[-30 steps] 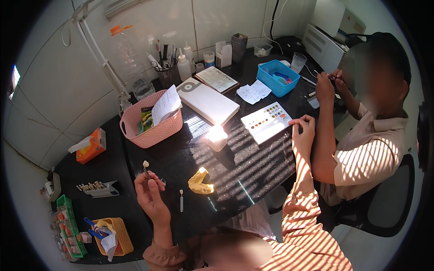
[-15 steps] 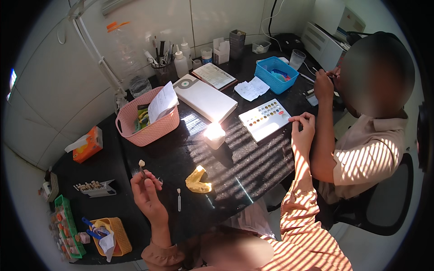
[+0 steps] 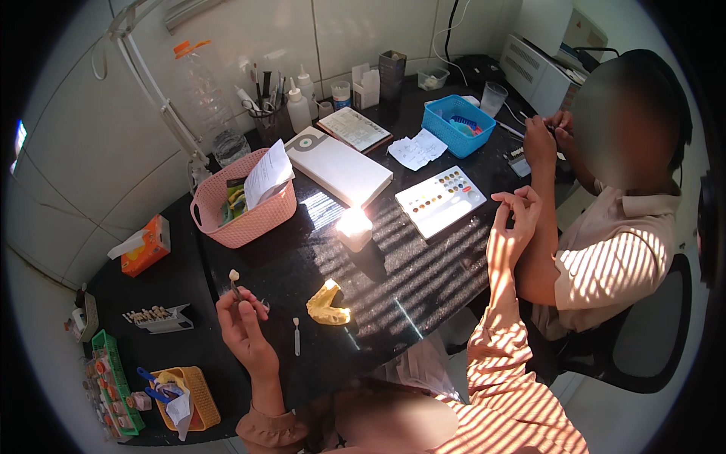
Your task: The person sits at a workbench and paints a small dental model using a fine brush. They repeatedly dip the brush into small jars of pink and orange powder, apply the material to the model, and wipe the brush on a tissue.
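My left hand (image 3: 248,333) is raised over the left part of the black table. It is closed round a slim dark holder (image 3: 236,290), perhaps forceps, with a small cream tooth crown (image 3: 234,275) at its tip. My right hand (image 3: 516,223) hovers just right of a white palette (image 3: 446,214) with rows of coloured wells. Its fingers are loosely bent and apart, with nothing seen in them. A yellow dental arch model (image 3: 325,306) lies on the table right of my left hand. Between them lies a small shade tab (image 3: 296,337).
A pink basket (image 3: 246,219), white box (image 3: 336,166) and sunlit white block (image 3: 354,231) stand beyond my hands. Left are a tissue box (image 3: 147,246), a shade guide rack (image 3: 162,321) and a yellow basket (image 3: 200,401). A blue basket (image 3: 457,132) stands near a co-worker (image 3: 616,234) at right.
My right hand has lifted off the palette's right edge and drawn a little to the right. My left hand keeps holding the crown in nearly the same place.
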A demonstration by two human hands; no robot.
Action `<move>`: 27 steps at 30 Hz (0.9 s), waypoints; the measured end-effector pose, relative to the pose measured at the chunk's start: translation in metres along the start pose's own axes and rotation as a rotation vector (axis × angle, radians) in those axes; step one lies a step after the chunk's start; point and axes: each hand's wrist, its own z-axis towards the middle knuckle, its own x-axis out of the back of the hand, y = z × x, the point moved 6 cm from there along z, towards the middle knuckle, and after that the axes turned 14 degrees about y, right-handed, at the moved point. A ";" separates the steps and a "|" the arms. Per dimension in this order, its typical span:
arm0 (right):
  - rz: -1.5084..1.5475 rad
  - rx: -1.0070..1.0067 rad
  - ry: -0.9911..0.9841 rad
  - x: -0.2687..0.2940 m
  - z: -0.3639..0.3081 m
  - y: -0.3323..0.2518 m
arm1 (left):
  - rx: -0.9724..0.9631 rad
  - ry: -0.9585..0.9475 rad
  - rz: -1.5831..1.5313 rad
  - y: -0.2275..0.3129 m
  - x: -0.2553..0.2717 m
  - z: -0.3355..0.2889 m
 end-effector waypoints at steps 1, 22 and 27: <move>0.178 -0.106 0.048 0.006 -0.006 -0.013 | 0.003 0.002 0.000 -0.001 0.000 0.000; 0.275 -0.090 -0.211 0.052 -0.127 -0.061 | 0.006 0.003 -0.021 0.001 0.002 -0.002; 0.236 0.023 -0.251 0.058 -0.141 -0.060 | 0.024 -0.004 -0.041 0.001 0.002 -0.003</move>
